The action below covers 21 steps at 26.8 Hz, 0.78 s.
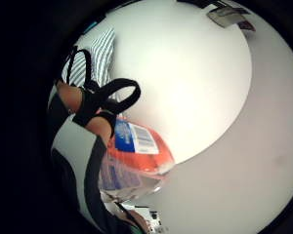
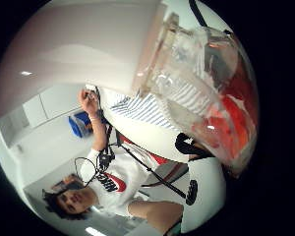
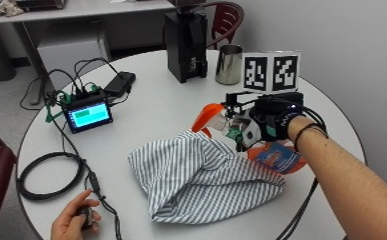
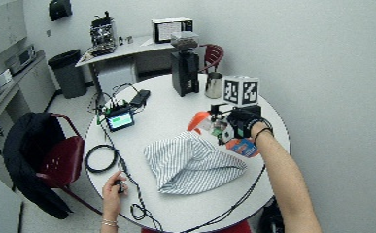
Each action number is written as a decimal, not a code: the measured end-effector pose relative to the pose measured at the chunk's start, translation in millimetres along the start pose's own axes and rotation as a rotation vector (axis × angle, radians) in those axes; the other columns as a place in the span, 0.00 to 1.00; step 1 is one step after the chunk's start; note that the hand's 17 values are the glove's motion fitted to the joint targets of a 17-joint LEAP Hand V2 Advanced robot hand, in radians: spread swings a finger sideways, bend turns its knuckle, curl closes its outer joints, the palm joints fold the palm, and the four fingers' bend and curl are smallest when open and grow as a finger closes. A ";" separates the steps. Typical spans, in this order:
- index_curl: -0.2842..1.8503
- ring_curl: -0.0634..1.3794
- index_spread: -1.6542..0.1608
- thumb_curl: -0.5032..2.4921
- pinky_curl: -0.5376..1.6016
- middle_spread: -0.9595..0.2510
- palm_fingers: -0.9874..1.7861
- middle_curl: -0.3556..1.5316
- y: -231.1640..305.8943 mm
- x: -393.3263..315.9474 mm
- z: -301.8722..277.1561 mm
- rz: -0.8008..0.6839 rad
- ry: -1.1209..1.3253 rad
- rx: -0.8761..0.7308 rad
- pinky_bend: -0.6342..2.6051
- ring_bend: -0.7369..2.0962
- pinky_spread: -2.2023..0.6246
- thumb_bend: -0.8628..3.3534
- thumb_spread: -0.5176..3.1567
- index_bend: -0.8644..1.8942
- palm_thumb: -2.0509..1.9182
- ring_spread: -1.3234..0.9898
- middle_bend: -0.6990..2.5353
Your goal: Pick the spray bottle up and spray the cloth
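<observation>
Over table (image 3: 166, 107), right hand (image 3: 273, 122) grips spray bottle (image 3: 276, 157) beside cloth (image 3: 196, 175).

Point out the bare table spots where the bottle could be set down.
Bare table lies between the small screen and the metal cup, above the striped cloth. Another patch sits beside the coiled cable, left of the cloth. Crowded around the screen's wires.

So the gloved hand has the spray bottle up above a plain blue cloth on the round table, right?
Not quite: the cloth is striped, white and grey, not plain blue, as the outside view shows. The gloved hand does hold the spray bottle above it on the round table.
</observation>
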<state>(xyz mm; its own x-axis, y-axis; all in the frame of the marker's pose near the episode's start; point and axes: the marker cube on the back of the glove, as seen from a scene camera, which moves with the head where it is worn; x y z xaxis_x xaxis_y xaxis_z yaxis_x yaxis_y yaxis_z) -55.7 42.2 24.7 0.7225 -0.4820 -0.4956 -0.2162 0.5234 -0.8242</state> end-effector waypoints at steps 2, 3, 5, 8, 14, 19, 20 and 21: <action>0.27 0.28 0.76 0.33 0.39 0.69 0.75 0.38 4.3 4.6 -6.6 0.009 -0.012 0.020 0.30 0.43 0.80 0.22 0.31 0.36 0.76 0.53 0.30; 0.28 0.28 0.76 0.33 0.40 0.69 0.75 0.38 8.0 6.2 -14.3 0.015 -0.018 0.040 0.30 0.42 0.80 0.22 0.31 0.36 0.76 0.53 0.30; 0.28 0.28 0.76 0.34 0.40 0.69 0.75 0.39 15.5 7.1 -33.0 0.025 -0.022 0.082 0.30 0.42 0.80 0.21 0.31 0.36 0.77 0.53 0.30; 0.28 0.29 0.76 0.34 0.40 0.69 0.75 0.39 20.8 4.0 -48.4 0.040 -0.004 0.105 0.30 0.42 0.80 0.21 0.31 0.36 0.77 0.53 0.30; 0.28 0.29 0.76 0.35 0.40 0.69 0.75 0.40 4.1 2.6 -3.2 0.047 0.032 -0.037 0.30 0.42 0.80 0.20 0.31 0.36 0.77 0.53 0.30; 0.28 0.29 0.76 0.36 0.41 0.69 0.75 0.40 15.0 1.3 -40.8 0.034 0.000 0.053 0.30 0.42 0.80 0.20 0.31 0.36 0.77 0.53 0.30; 0.28 0.29 0.76 0.36 0.41 0.69 0.75 0.40 19.0 0.0 -51.9 0.031 -0.008 0.081 0.30 0.42 0.80 0.20 0.31 0.36 0.77 0.53 0.30; 0.28 0.29 0.76 0.36 0.41 0.69 0.75 0.40 21.9 -1.3 -58.9 0.031 -0.010 0.097 0.30 0.42 0.80 0.20 0.31 0.36 0.77 0.53 0.30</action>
<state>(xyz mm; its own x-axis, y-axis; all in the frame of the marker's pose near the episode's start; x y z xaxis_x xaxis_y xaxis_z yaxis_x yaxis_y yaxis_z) -100.1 12.9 -8.8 0.7233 -0.4577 -0.5170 -0.1740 0.6038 -0.7779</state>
